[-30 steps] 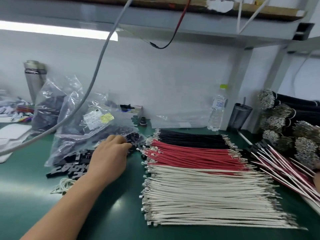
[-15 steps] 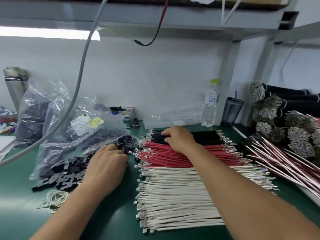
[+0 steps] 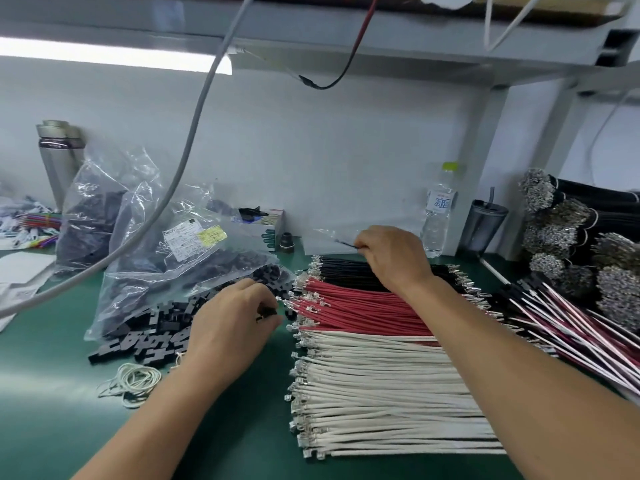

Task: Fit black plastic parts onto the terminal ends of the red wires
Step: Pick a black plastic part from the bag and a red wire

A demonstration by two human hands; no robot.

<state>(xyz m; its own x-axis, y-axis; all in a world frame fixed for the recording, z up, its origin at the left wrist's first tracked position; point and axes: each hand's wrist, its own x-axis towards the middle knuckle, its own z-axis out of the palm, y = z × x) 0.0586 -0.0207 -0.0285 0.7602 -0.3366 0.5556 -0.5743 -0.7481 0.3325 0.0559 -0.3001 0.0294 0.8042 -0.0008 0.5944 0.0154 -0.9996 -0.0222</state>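
The red wires (image 3: pixel 363 308) lie in a flat row with their long axis running left-right and their terminal ends toward the left hand (image 3: pixel 230 323). That hand, just beside those ends, pinches a small black plastic part (image 3: pixel 268 311). The right hand (image 3: pixel 391 259), beyond the red wires over the black ones, pinches a thin black wire (image 3: pixel 346 243).

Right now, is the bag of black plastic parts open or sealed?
Open. The clear bag lies on its side on the green mat, and black plastic parts have spilled from its mouth, beside the left hand.
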